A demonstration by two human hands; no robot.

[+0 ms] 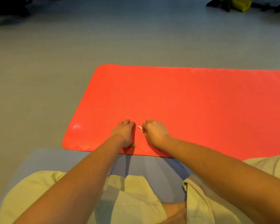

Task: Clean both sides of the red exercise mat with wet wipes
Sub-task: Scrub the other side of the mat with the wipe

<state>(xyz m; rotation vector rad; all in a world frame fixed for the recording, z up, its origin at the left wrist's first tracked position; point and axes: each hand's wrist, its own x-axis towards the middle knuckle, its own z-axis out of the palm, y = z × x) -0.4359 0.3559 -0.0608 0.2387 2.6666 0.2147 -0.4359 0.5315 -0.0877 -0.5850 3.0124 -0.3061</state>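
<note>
- Mat (184,97): red, lying flat on the floor (55,46). One rounded short end points to the person's left, and the long side runs off to their right. The near edge lies just in front of the knees.
- Scuff (76,126): a small whitish mark on the mat near its left near corner, well apart from both hands.
- Left hand (125,133): palm down on the mat close to the near edge. The fingers (128,122) lie pressed together and point away from the person, with the thumb toward the near edge. It holds nothing.
- Right hand (154,132): just beside the left with a narrow gap between them, knuckles up, resting on the mat. The fingers are curled into a fist that pinches the wipe.
- Wipe (140,128): a small pale scrap sticking out of the right fist toward the left hand and touching the mat. Most of it is hidden inside the hand.
- Pad (136,165): blue-grey, under the knees, its far edge meeting the mat's near edge.
- Clothing (136,191): pale yellow-green fabric over the legs.
- Yellow item (238,3): on the floor at the far right among dark shapes, too blurred to identify.
- Dark heap (8,7): far left on the floor, indistinct.
</note>
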